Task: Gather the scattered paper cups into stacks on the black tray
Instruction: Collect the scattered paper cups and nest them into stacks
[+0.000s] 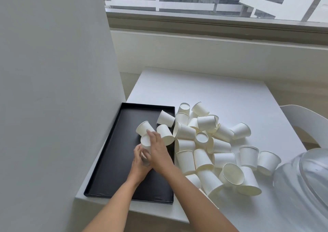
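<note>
**Desk:** Head view: where are the hands?

**Photographer:** Centre-left of the frame, over the black rectangular tray [110,160]. The left hand [140,160] curls its fingers round a white paper cup [145,140]. The right hand [158,150] lies against the same cup. Its thumb is hidden, so I cannot tell whether it grips. The cup's lower part is blurred.

**Desk:** And the other cups?

**Photographer:** Three loose cups [166,119] lie tipped on the tray's upper right. The scattered heap of cups [204,143] covers the white table [221,97] just right of the tray, some nested together.

**Desk:** Any lettering?

**Photographer:** The cup sides show plain white. A clear plastic dome [301,175] sits at lower right, and a white chair [305,118] above it.
</note>
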`<action>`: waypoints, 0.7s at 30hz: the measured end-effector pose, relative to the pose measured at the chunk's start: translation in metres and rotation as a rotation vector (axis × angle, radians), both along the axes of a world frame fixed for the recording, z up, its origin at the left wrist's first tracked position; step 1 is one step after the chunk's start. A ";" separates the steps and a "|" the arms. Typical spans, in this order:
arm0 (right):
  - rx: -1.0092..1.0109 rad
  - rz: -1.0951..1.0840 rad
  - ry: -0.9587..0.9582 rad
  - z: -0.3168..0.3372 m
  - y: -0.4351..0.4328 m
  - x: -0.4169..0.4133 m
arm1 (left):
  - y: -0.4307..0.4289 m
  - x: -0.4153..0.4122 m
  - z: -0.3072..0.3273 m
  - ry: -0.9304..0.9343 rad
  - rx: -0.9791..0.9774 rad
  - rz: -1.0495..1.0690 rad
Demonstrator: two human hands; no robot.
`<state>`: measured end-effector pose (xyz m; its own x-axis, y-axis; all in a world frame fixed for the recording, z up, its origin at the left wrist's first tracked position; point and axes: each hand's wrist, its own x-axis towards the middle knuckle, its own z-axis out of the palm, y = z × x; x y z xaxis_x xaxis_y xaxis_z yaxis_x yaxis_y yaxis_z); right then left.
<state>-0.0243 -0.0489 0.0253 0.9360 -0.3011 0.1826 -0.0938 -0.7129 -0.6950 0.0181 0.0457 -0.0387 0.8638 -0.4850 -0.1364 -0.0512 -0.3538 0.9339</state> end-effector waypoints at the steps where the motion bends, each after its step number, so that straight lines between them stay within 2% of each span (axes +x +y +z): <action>1: -0.113 0.021 0.068 -0.006 0.000 0.000 | -0.002 -0.001 0.001 0.017 0.005 0.001; 3: -0.191 0.032 0.200 -0.013 -0.003 -0.001 | -0.004 -0.004 0.001 0.026 0.010 0.010; 5: -0.158 0.054 0.268 -0.015 -0.008 -0.005 | -0.006 -0.004 0.001 0.030 0.003 0.027; 7: -0.045 0.024 0.201 -0.012 -0.015 -0.012 | -0.007 -0.004 0.000 0.037 -0.011 0.043; 9: 0.103 -0.136 0.021 -0.006 -0.025 -0.023 | -0.007 -0.003 -0.001 0.034 -0.038 0.048; 11: 0.138 -0.270 -0.023 -0.004 -0.038 -0.040 | -0.006 -0.001 -0.002 0.007 -0.036 0.051; 13: -0.015 -0.233 0.122 -0.006 -0.052 -0.062 | -0.003 -0.001 -0.005 -0.020 -0.014 0.047; 15: -0.197 -0.065 0.389 -0.009 -0.065 -0.087 | -0.001 -0.002 -0.007 -0.040 -0.003 0.034; 17: -0.278 0.062 0.578 -0.012 -0.073 -0.109 | 0.002 -0.006 -0.011 -0.058 0.009 0.040; 19: -0.282 0.049 0.612 -0.015 -0.076 -0.127 | 0.007 -0.011 -0.017 -0.086 0.050 0.070; 21: -0.279 -0.006 0.550 -0.016 -0.076 -0.141 | 0.012 -0.019 -0.022 -0.129 0.102 0.109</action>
